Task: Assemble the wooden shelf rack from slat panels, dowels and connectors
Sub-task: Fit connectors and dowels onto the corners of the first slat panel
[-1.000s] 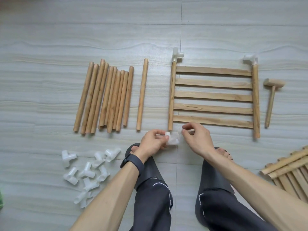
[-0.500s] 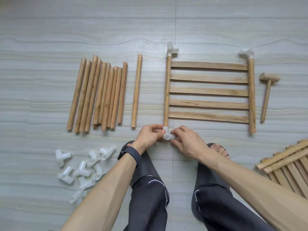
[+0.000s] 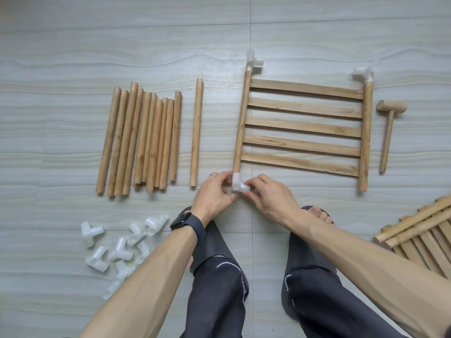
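A slat panel lies flat on the floor, with white connectors on its far left and far right rail ends. A third white connector sits on the near end of the left rail. My left hand pinches it from the left and my right hand pinches it from the right. A bundle of loose dowels lies to the left, and one single dowel lies beside it. Several spare connectors are heaped at the lower left.
A small wooden mallet lies right of the panel. More slat panels are stacked at the right edge. My legs and dark slippers fill the bottom middle, just behind my hands.
The connector was held loose between my hands a second ago; it now sits on the near end of the panel's left rail, with both hands closed in around it.
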